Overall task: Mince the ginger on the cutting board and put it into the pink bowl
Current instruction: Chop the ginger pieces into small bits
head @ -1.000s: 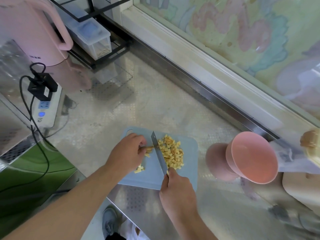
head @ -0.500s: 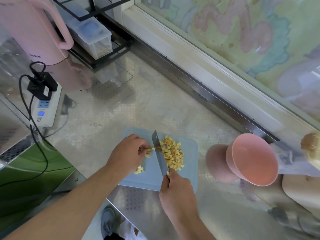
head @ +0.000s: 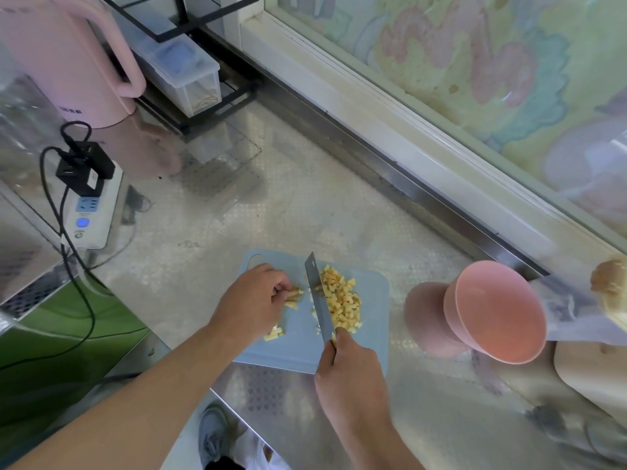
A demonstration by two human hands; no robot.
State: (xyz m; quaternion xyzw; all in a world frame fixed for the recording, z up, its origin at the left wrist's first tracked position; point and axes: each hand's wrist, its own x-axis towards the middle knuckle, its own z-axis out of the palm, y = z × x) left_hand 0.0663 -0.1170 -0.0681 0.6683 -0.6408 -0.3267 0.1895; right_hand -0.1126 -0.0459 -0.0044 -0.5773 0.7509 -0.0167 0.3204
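Observation:
A light blue cutting board lies on the shiny counter. A pile of diced ginger sits right of the knife blade. My right hand grips the knife handle at the board's near edge, blade edge down on the board. My left hand pinches a few uncut ginger strips just left of the blade. A few loose bits lie by my left wrist. The pink bowl stands to the right of the board with nothing in it.
A pink kettle and a power strip with black plugs stand at the far left. A clear plastic box sits on a black rack. A ginger root on a plastic bag and a wooden board lie right of the bowl.
My left hand has drawn slightly left with the strips, opening a small gap between them and the blade. The knife stays in about the same place on the board.

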